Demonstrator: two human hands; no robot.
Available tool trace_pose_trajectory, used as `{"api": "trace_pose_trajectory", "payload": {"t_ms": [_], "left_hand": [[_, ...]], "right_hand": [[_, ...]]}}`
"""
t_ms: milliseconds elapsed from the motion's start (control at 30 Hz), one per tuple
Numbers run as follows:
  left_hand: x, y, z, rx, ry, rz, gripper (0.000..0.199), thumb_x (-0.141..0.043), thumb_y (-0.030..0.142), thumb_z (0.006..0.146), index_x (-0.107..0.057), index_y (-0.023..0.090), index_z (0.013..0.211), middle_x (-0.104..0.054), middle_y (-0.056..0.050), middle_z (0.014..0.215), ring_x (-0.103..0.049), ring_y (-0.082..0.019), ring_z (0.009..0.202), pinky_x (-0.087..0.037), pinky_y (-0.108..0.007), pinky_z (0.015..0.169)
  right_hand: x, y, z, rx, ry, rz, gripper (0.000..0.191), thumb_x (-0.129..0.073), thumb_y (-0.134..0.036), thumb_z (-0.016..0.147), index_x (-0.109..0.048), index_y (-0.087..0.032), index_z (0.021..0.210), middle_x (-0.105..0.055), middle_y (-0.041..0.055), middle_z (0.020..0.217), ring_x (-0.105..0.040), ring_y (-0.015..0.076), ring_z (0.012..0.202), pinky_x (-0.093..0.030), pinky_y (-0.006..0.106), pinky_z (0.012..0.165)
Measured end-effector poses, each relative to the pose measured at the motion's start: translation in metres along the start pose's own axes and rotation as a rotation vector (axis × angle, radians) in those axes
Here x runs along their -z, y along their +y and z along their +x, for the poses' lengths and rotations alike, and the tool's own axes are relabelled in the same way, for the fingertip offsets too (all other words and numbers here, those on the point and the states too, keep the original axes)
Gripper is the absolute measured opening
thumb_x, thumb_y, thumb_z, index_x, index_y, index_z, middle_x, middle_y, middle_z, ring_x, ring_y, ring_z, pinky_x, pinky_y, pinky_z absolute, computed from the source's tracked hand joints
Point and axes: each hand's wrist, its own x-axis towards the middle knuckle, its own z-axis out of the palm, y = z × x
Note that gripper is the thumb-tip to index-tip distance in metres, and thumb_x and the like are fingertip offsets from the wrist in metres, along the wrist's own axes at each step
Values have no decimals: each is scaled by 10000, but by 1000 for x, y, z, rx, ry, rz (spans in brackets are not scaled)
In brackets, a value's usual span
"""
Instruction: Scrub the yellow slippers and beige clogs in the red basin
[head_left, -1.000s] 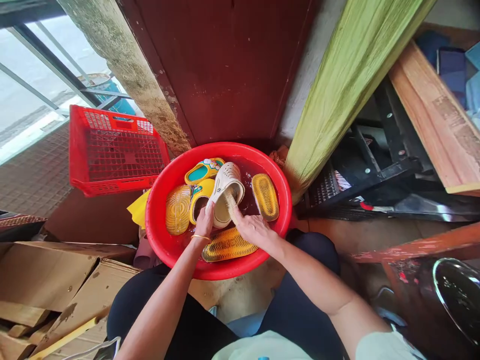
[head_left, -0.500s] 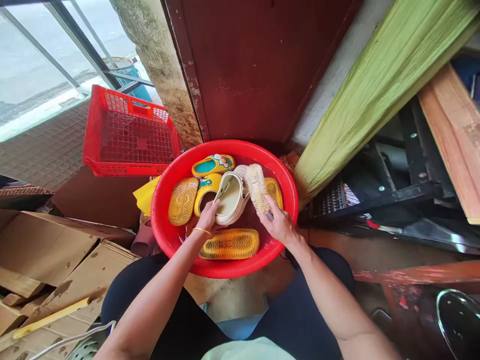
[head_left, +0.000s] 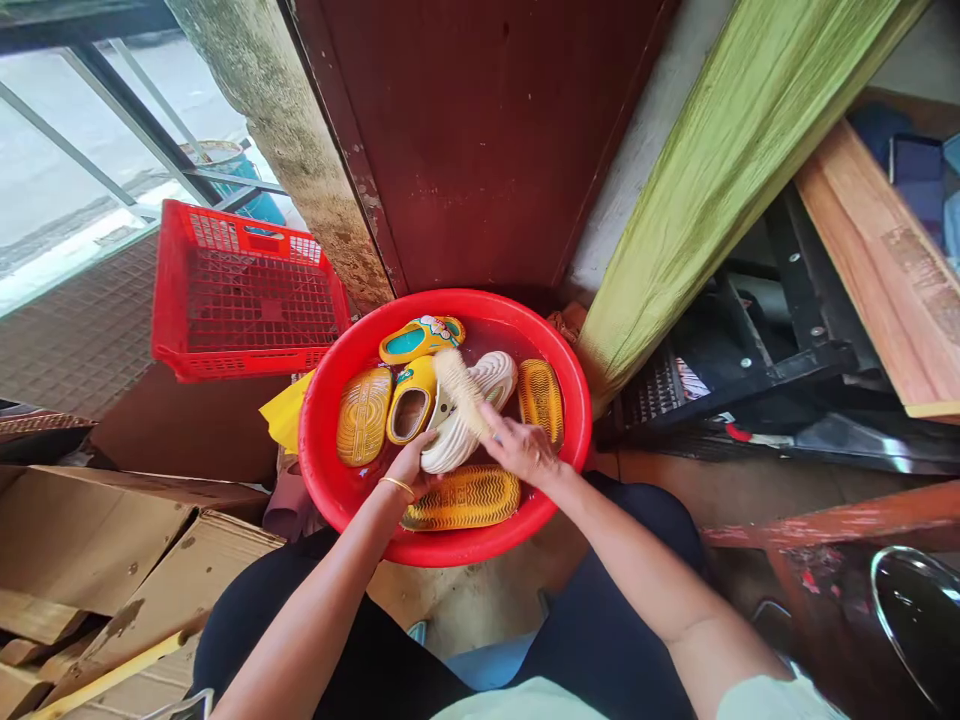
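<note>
My left hand (head_left: 411,464) grips a cream ridged clog (head_left: 448,446) over the red basin (head_left: 315,480). In my right hand (head_left: 525,448) is a scrubbing brush (head_left: 459,388) with pale bristles, lying across the clog and hiding part of it. Behind the brush another whitish ridged clog (head_left: 496,375) shows. Two yellow clogs sit at the back left, one with a teal insole (head_left: 407,342) and one with a dark opening (head_left: 410,408). Yellow footwear lies sole up at the left (head_left: 365,415), the right (head_left: 540,402) and the front (head_left: 466,498) of the basin, which holds water.
Beside the basin at the left stands a red plastic crate (head_left: 251,300), with cardboard boxes (head_left: 97,540) nearer me. A dark red door (head_left: 480,140) rises behind. Green cloth (head_left: 697,210) hangs at the right, near a black metal frame (head_left: 780,320).
The brush has moved left from beside the cream clog onto it. My left hand has turned the clog so that its ridged side shows. The view has shifted slightly.
</note>
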Motion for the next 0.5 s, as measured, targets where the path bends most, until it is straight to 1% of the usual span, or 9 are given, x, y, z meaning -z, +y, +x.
{"api": "trace_pose_trajectory", "payload": {"t_ms": [33, 100, 167, 200, 267, 367, 433, 467, 500], "left_hand": [[1, 1, 0, 20, -5, 15, 293, -614, 314, 884, -688, 92, 1060, -729, -97, 727, -614, -156, 462, -426, -223, 349], [4, 0, 2, 14, 2, 68, 321, -658, 317, 848, -692, 99, 1082, -727, -87, 727, -618, -163, 479, -447, -238, 382], [8, -2, 6, -87, 10, 150, 406, -723, 318, 779, -692, 120, 1132, -739, -77, 772, -661, -183, 565, -502, -258, 460], [10, -3, 9, -157, 17, 195, 459, -751, 317, 738, -692, 139, 1157, -747, -71, 810, -688, -196, 634, -536, -274, 522], [17, -5, 16, -292, 52, 292, 524, -775, 314, 667, -703, 174, 1167, -759, -64, 893, -720, -226, 795, -582, -317, 677], [28, -1, 25, -410, 173, 455, 502, -742, 311, 623, -734, 203, 1114, -759, -65, 992, -704, -269, 1008, -563, -377, 885], [33, 3, 27, -466, 220, 552, 492, -710, 310, 623, -742, 213, 1105, -752, -66, 1049, -675, -290, 1102, -529, -394, 967], [35, 5, 26, -495, 223, 593, 500, -697, 313, 628, -740, 217, 1117, -746, -66, 1081, -661, -298, 1138, -512, -400, 999], [35, 7, 25, -525, 215, 630, 511, -688, 322, 637, -734, 217, 1135, -740, -69, 1115, -647, -306, 1168, -493, -407, 1028]], "right_hand": [[3, 12, 8, -77, 8, 0, 606, -351, -399, 1077, -283, -188, 1641, -734, 155, 1230, -717, 237, 986, -550, 298, 848], [8, 35, 21, -245, 18, 6, 619, -342, -380, 1083, -236, -156, 1650, -742, 163, 1219, -727, 250, 1002, -547, 311, 864], [9, 49, 29, -388, 22, 17, 633, -334, -357, 1085, -192, -114, 1653, -763, 170, 1158, -739, 259, 992, -551, 324, 863], [9, 51, 30, -426, 24, 27, 642, -336, -354, 1084, -180, -101, 1652, -770, 171, 1136, -742, 260, 991, -552, 326, 864], [6, 47, 28, -412, 20, 57, 653, -353, -375, 1080, -187, -107, 1652, -777, 162, 1124, -745, 255, 1001, -552, 317, 867], [3, 31, 18, -263, 2, 101, 643, -373, -413, 1075, -222, -172, 1652, -771, 131, 1171, -741, 245, 1031, -551, 300, 870], [4, 27, 13, -190, -3, 99, 627, -372, -414, 1076, -230, -213, 1652, -745, 122, 1248, -729, 245, 1068, -548, 304, 883], [5, 28, 12, -187, 0, 87, 620, -370, -407, 1078, -227, -226, 1654, -730, 122, 1281, -722, 248, 1084, -547, 313, 896], [7, 31, 12, -213, 2, 69, 616, -364, -396, 1080, -220, -232, 1655, -720, 125, 1298, -717, 250, 1095, -545, 325, 911]]}}
